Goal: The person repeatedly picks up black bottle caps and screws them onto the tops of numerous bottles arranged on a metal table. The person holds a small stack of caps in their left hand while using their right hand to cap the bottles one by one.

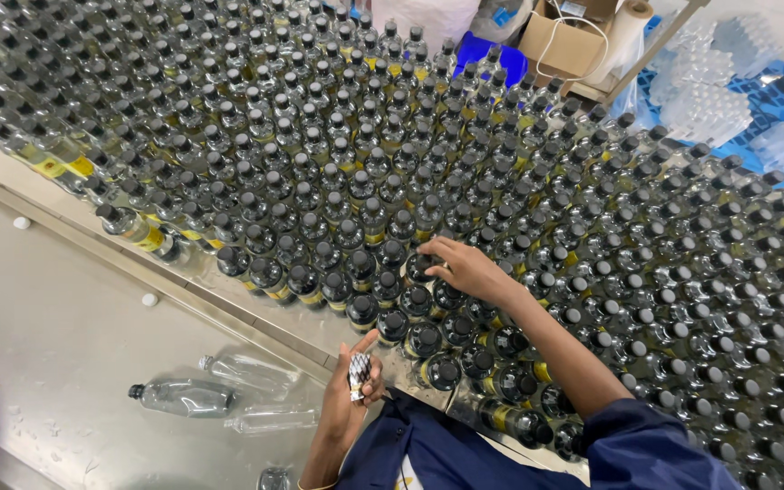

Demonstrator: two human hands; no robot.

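Big steel counter [38, 308] fills the view, most of it packed with upright clear bottles [338, 154] with black caps, many with yellow labels, standing shoulder to shoulder. Bare strip of counter at lower left, with three clear bottles lying on their sides [229, 395] and two small white caps [149, 298] loose nearby. Top right beyond the counter: cardboard box [566, 41], blue crates [759, 95], wrapped packs of clear bottles [705, 100]. Right hand [466, 269] reaches out over the near rows, fingers curled down onto the cap of one bottle [421, 269], grip loosely closed on its top. Left hand [348, 392] sits low by the counter edge, grip closed around a small stack of black-and-white patterned sleeves [358, 375], thumb up beside it.
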